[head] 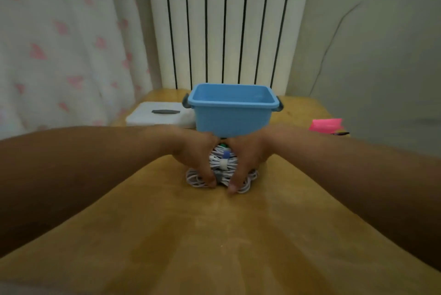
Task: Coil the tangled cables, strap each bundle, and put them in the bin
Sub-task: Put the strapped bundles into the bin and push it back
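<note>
With left hand (pixel 193 155) and right hand (pixel 248 154) fingers (pixel 210 179) cupping the cable bundles (pixel 223 164) mid-surface (pixel 214 235), lift level into bin (pixel 231 114) behind.

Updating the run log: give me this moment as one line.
left hand: grips cables | right hand: grips cables | cables: strapped, piled on table | bin: upright behind cables

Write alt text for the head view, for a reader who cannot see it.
The left hand and right hand grip a pile of strapped white cables on a yellow table, in front of a blue bin. A white box lies left of the bin.
</note>
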Motion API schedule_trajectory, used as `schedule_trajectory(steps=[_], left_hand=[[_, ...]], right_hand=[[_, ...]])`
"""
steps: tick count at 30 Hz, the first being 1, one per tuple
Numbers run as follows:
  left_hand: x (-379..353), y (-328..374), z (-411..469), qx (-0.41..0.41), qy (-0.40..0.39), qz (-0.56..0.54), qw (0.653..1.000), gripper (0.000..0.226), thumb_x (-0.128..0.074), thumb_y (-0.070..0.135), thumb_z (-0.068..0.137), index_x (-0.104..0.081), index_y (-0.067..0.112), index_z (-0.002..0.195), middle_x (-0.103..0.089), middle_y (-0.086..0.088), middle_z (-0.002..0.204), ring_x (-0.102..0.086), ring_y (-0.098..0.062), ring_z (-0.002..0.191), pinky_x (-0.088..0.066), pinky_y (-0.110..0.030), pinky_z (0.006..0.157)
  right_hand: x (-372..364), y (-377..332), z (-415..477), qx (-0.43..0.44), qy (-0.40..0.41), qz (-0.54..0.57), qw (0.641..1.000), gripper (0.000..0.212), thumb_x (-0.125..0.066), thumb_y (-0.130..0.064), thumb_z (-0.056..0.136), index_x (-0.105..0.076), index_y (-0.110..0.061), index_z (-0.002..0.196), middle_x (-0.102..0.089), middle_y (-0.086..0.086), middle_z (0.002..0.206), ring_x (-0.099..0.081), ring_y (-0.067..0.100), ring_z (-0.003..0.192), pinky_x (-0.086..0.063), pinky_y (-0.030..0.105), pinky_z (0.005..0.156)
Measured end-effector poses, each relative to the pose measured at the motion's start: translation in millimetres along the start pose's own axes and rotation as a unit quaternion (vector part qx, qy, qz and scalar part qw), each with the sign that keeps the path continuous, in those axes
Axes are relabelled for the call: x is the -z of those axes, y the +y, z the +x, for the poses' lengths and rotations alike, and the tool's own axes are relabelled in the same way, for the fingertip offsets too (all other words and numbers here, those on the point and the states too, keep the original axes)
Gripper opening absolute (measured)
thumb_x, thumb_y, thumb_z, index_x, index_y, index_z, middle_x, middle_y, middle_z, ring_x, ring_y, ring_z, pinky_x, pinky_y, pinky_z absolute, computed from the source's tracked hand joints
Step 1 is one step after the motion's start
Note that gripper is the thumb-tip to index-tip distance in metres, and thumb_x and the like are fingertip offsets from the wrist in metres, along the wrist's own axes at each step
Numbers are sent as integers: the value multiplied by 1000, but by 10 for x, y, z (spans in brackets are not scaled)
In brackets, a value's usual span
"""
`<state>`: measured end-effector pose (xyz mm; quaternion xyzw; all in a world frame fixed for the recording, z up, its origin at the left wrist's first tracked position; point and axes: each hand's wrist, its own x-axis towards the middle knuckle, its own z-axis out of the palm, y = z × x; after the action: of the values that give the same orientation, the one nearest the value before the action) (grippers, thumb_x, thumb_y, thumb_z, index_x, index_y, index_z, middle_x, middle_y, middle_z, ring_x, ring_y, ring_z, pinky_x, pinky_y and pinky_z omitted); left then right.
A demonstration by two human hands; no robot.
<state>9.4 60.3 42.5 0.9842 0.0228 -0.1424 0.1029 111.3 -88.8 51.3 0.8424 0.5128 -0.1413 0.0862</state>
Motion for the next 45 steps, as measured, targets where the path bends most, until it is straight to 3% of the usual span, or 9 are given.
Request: schedule_trajectory(steps=[4,7,14,17,20,27,31,38,45], left_hand=[[-42,9,11,19,17,10,1000,80,-97,60,57,-59,40,125,-68,14,118,-66,-9,104,-59,-35,96],[-77,22,-8,34,38,17,999,72,-95,54,62,-61,36,123,-70,11,113,-68,-10,98,-61,-34,89],[-57,97,-233,30,74,-13,997,68,-94,47,68,-59,35,125,-69,12,110,-67,-8,96,-61,-34,89],[281,225,-291,26,96,29,995,62,-92,47,74,-60,30,124,-70,5,109,-67,-15,96,-60,-39,88],[684,370,-328,28,128,70,989,56,-89,49,72,-61,28,117,-71,2,102,-65,-14,87,-51,-34,73],[1479,383,-119,12,198,96,975,58,-90,48,72,-60,28,117,-69,6,99,-66,-15,90,-51,-34,77],[1698,187,223,15,237,102,966,62,-91,49,73,-58,26,120,-68,5,100,-64,-13,88,-51,-33,76],[1599,-259,887,36,181,96,978,64,-91,49,75,-58,25,124,-69,2,106,-66,-17,93,-59,-41,88],[966,-641,1614,93,7,86,992,43,-66,46,103,-51,28,139,-65,-2,135,-65,-22,117,-51,-42,101]], right_hand=[[-185,71,-42,36,61,69,995,104,-89,-78,42,-54,-41,132,-62,-13,129,-60,16,117,-53,40,104],[-285,96,-50,34,76,122,989,90,-91,-60,51,-52,-38,128,-64,-12,120,-64,12,106,-58,39,96],[-171,96,-202,63,88,127,986,71,-90,-46,64,-50,-39,122,-64,-14,110,-63,7,96,-54,29,79],[126,150,-321,58,111,125,984,70,-88,-45,66,-52,-37,125,-65,-12,109,-65,8,95,-55,29,79],[492,205,-447,41,148,89,984,67,-88,-44,69,-52,-35,125,-67,-11,105,-66,6,88,-52,27,72],[1278,474,-426,10,200,40,979,64,-89,-47,69,-48,-34,116,-63,-11,98,-63,6,83,-46,27,62],[1529,656,-102,7,218,31,975,68,-90,-45,69,-48,-32,121,-65,-9,100,-65,8,84,-50,28,65],[1380,962,682,8,189,30,982,70,-89,-44,69,-49,-30,125,-66,-7,104,-66,12,88,-55,33,75],[752,1171,1463,-41,-30,12,999,58,-56,-58,102,-38,-28,148,-54,5,149,-57,27,127,-42,55,112]])
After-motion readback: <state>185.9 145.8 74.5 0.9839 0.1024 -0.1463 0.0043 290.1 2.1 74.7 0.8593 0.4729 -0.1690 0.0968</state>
